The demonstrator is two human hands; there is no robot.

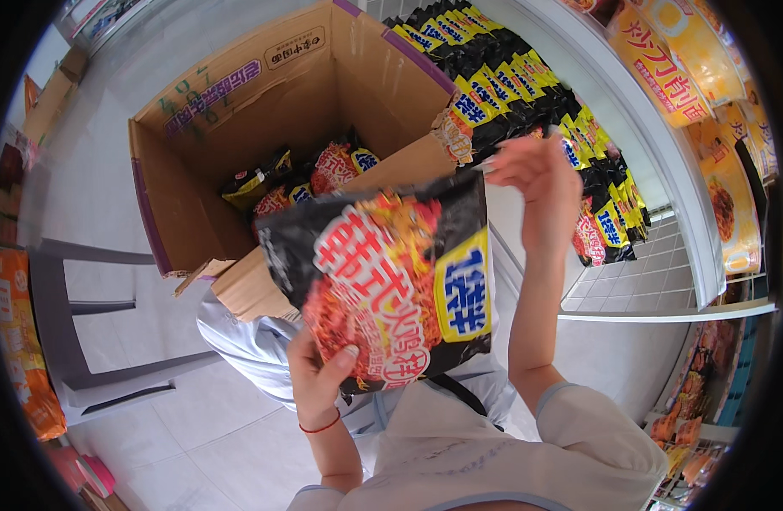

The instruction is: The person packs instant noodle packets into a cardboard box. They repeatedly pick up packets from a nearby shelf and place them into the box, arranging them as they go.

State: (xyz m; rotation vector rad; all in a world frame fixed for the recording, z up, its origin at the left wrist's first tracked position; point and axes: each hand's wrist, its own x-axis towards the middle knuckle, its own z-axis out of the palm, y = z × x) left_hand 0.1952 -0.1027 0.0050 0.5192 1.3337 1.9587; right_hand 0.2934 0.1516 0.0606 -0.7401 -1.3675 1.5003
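Note:
My left hand [321, 377] grips a large black instant-noodle packet [391, 281] by its lower left part, thumb on the front. The packet has a red noodle picture and a yellow panel with blue writing. It is held up in front of an open cardboard carton [391, 83]. My right hand [538, 169] is blurred, its fingers loosely bent beside the packet's upper right corner. Nothing shows in that hand. Inside the carton lie several similar packets [334, 167]. Beyond my right hand, rows of matching packets [506, 83] stand packed upright on a shelf.
A torn carton flap [254, 287] juts toward my knees. The white shelf edge [679, 191] curves along the right, with yellow noodle tubs [730, 191] beyond it. At left are a grey plastic frame [53, 319] and orange packages [27, 351]. Pale floor tiles [206, 415] lie below.

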